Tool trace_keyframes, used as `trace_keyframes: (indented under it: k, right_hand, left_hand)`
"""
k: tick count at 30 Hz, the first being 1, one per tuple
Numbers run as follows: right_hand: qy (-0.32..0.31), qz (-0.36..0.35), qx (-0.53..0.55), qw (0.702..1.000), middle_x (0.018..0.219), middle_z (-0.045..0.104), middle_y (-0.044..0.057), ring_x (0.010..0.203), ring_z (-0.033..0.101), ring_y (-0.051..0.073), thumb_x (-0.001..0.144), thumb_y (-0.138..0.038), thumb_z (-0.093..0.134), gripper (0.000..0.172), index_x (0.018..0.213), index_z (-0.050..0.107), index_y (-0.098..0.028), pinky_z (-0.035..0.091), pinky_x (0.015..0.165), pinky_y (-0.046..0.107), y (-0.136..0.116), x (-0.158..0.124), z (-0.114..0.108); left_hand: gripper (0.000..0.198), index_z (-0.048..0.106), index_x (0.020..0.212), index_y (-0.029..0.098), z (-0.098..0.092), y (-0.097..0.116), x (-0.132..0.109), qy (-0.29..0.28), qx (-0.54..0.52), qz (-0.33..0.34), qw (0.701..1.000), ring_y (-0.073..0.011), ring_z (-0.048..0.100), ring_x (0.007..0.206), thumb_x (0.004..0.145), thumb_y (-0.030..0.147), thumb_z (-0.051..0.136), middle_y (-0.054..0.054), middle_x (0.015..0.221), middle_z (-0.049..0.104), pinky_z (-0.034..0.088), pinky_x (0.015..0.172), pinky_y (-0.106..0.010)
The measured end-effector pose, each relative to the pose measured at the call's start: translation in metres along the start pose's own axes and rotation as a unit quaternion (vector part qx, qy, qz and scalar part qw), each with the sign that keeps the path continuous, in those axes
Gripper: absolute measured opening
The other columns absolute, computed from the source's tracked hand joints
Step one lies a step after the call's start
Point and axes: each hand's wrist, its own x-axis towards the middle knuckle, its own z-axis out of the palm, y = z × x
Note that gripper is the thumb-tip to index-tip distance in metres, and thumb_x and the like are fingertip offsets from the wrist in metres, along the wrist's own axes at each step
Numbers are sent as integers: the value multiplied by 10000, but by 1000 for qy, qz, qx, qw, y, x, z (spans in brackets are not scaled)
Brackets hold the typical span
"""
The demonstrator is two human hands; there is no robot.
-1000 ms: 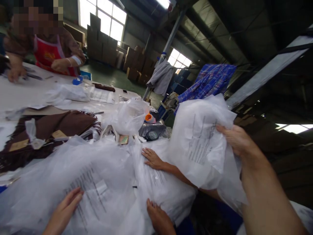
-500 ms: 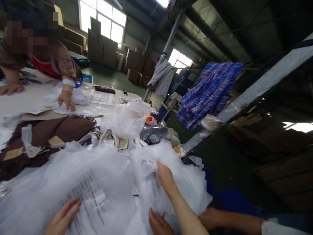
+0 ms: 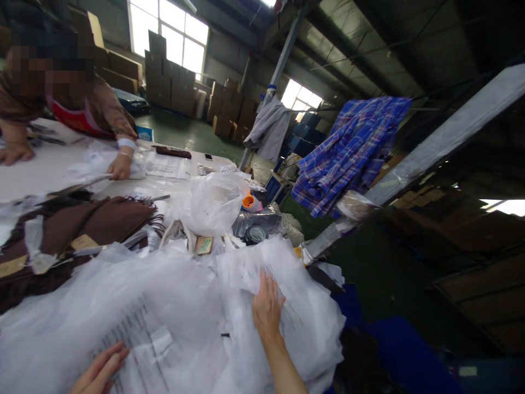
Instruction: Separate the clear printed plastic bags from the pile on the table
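My left hand [image 3: 100, 369] lies on a pile of translucent plastic bags [image 3: 180, 306] with dark printed lines, its fingers stretched out. A small white label shows on that pile, just right of the fingertips. Farther right, my right hand [image 3: 267, 306] rests palm down on a second stack of plastic bags [image 3: 315, 323], fingers extended forward over the print. Neither hand grips anything visible. Beyond the left pile lie brown fringed scarves [image 3: 98, 219] with tan paper tags.
A crumpled clear bag [image 3: 215, 202], an orange-cored tape roll [image 3: 249, 202] and a dark tape roll [image 3: 256, 234] sit behind the stacks. Across the table a co-worker [image 3: 82, 104] leans over. A metal post [image 3: 443, 137] with a plaid shirt [image 3: 353, 153] stands at right.
My right hand has gone from pinched fingers at the stack to lying flat on it. Another person's hands, earlier at the lower right, are out of view. The co-worker's hand opposite has shifted slightly.
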Motion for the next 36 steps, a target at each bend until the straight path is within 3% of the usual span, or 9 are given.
trace_keyframes:
  k: [4,7,10,14,18,22,25,30,36]
  right_hand:
    - [-112,-40,-22,993,1509,310,256,1387,311,391,905,-292,434,632,1481,249,-107,320,999,717,-3,-3,10]
    - [-128,-75,-68,987,1527,267,254,1396,272,424,797,-544,599,917,1496,197,-109,263,1027,729,-2,-5,13]
    - [-48,-158,-87,982,1522,262,275,1402,217,473,719,-544,673,996,1478,239,-66,215,1044,748,-5,-9,7]
    - [69,-256,69,962,1418,449,262,1315,428,387,882,-415,452,582,1347,453,-65,370,1069,599,-35,-35,1]
    - [-103,-339,231,906,1166,674,154,1055,654,266,922,-354,388,406,1206,589,-145,556,923,426,-78,-89,30]
    - [-229,-426,243,841,1314,588,177,1229,554,275,858,-210,449,470,1303,541,-88,491,1033,427,-103,-140,71]
    - [-271,-422,237,832,1380,516,209,1295,487,298,840,-190,477,531,1351,491,-49,445,1075,448,-110,-155,77]
    - [-344,-344,307,818,1445,448,188,1350,419,285,865,-383,531,619,1397,437,-81,332,1146,467,-124,-157,47]
    - [-400,-231,358,811,1460,433,179,1345,423,298,831,-521,546,759,1422,390,-72,350,1127,451,-139,-159,24]
  left_hand:
    - [550,587,1069,179,9,34,-42,20,37,34,999,-324,576,1209,659,543,546,-151,1208,673,493,1004,-466]
    - [598,608,1065,150,5,45,-65,23,19,58,998,-311,649,1072,619,549,578,-153,1116,708,531,912,-443]
    - [573,640,998,142,-13,42,-89,56,-15,102,993,-249,686,858,622,572,603,-99,898,736,545,787,-365]
    - [482,635,854,163,-42,24,-121,174,-61,130,974,-156,571,582,606,576,625,9,636,623,472,568,-276]
    - [447,571,776,177,-42,-9,-130,167,-75,42,982,-154,553,554,556,561,632,12,625,591,423,494,-250]
    - [356,547,746,191,-20,-42,-122,127,29,54,990,-183,573,627,643,531,571,6,641,573,394,509,-251]
    - [304,474,635,216,-11,-50,-124,136,138,105,976,-180,534,578,717,506,515,24,551,512,379,542,-274]
    - [285,451,613,225,-3,-31,-144,174,265,188,930,-172,549,561,824,416,458,8,564,549,343,568,-274]
    - [274,541,650,216,33,-25,-153,170,333,380,846,-163,581,521,893,242,417,-22,577,633,326,513,-269]
